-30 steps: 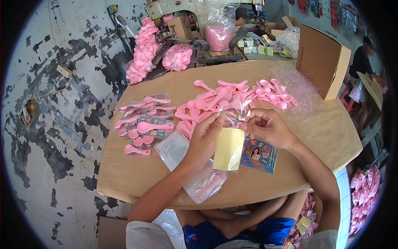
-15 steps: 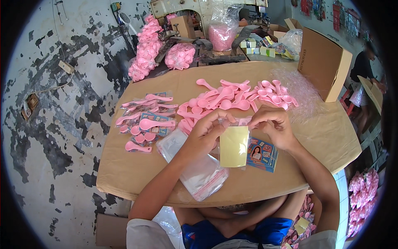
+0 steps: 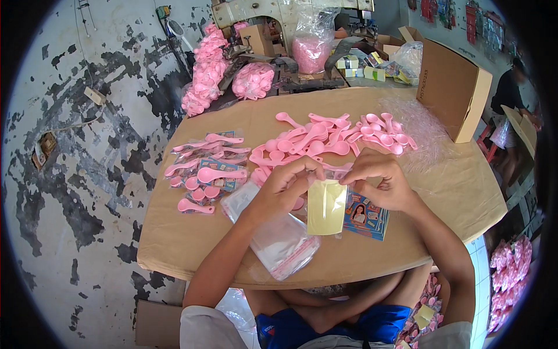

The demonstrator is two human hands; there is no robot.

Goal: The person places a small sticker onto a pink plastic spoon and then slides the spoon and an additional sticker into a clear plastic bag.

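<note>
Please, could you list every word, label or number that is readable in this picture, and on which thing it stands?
Wording is not copied here, only located.
Large brown cardboard box: one dark line of characters, legible.
Blue rectangular printed cards: pale lettering, mostly too small.
Blue fabric shorts: small mark, too blurred.
Pale yellow rectangular card: no print visible.

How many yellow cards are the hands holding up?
1: the yellow card between the left hand and the right hand. Any others directly behind it would be hidden.
</note>
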